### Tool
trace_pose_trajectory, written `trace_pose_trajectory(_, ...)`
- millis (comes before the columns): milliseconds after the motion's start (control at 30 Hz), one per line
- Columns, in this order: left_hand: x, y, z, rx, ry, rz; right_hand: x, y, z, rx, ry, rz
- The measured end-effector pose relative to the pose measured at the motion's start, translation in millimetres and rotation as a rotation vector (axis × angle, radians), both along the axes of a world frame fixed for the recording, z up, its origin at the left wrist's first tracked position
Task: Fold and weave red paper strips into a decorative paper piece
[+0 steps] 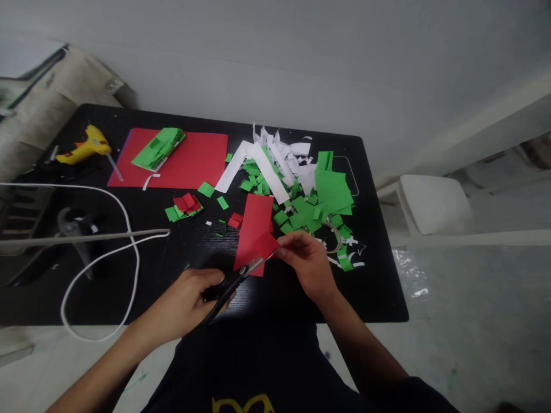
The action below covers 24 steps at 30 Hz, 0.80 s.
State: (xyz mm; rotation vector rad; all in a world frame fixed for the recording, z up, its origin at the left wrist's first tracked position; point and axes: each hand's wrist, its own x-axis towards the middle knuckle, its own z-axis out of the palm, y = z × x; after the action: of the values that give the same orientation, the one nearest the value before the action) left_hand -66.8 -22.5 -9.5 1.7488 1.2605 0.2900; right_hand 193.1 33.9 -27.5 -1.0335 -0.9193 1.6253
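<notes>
My left hand [196, 298] is closed round the handles of black-handled scissors [232, 281]. Their metal blades point up and to the right, against a small piece of red paper [266, 245]. Thumb and fingers of my right hand [303, 258] pinch that piece at its right side. Beneath it, a long red paper strip [253, 215] lies on the black table. Just beyond my right hand is a heap of green paper pieces [331, 192] mixed with white paper strips [269, 172]. Left of the strip sits a small stack of red and green paper squares [187, 203].
Red sheets [198, 163] with a bundle of green paper [159, 146] on top lie at the back left. Beside them is a yellow glue gun [86, 146]. A white cable [129, 229] loops over the left of the black table [150, 258]. A white stool [434, 203] stands right.
</notes>
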Motion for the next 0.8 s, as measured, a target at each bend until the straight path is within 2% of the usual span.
trace_pose_trajectory(200,2,3,0.2,-0.025,-0.034,0.016,0,0,1.1,-0.009,-0.006,0.026)
trace_pose_trajectory(400,-5,4,-10.8,-0.129,-0.061,0.254,-2,-1,-1.5,-0.027,0.043,0.022)
trace_pose_trajectory(567,-12,7,-18.2,-0.012,0.053,0.321,-3,-2,-3.7,-0.018,0.056,0.01)
trace_pose_trajectory(700,-12,12,-16.3,0.064,0.177,0.334,-5,-3,-4.1,-0.038,0.068,0.053)
trace_pose_trajectory(800,-12,17,-15.6,0.104,0.305,0.351,-6,-4,-4.4,-0.089,0.094,0.015)
